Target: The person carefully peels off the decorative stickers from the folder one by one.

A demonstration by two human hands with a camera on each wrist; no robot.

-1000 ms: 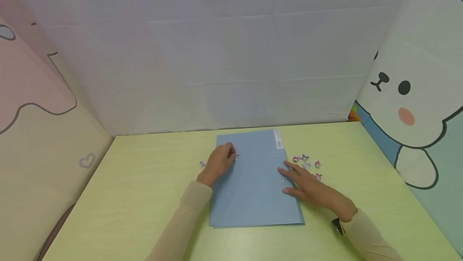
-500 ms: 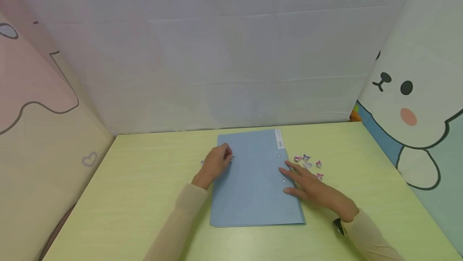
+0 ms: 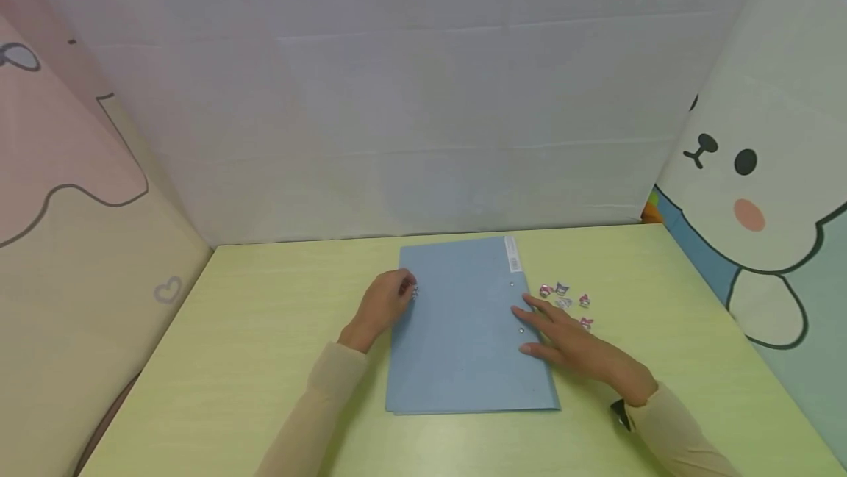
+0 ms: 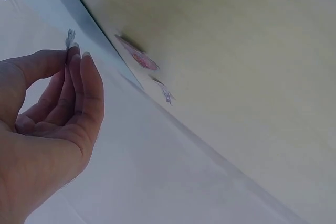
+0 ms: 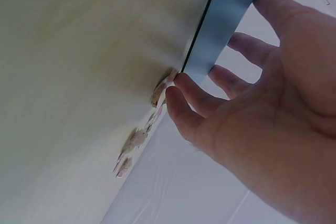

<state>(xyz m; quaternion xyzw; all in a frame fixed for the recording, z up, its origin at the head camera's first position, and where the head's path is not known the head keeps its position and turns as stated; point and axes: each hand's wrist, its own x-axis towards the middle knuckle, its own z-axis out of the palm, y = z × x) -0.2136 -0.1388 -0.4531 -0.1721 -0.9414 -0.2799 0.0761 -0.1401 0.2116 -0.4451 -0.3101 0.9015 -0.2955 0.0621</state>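
A light blue folder (image 3: 470,359) lies flat on the table, with a white barcode label (image 3: 512,253) at its top right corner. Over the folder's upper left edge, my left hand (image 3: 380,308) pinches a small cartoon sticker (image 4: 70,39) between thumb and fingertips. My right hand (image 3: 562,337) rests on the folder's right edge with its fingers spread. Beyond the folder's left side, the left wrist view shows a pink sticker (image 4: 139,59) and a purple one (image 4: 166,94) on the table; the left hand hides them in the head view.
Several small cartoon stickers (image 3: 562,289) lie on the yellow-green table (image 3: 265,330) right of the folder, close to the right hand. A white sheet (image 3: 397,95) hangs along the back edge. Panels with cartoon drawings (image 3: 748,190) stand at both sides.
My left hand has moved left across the folder toward its left edge, still pinching the sticker. The right hand has stayed in place on the folder.
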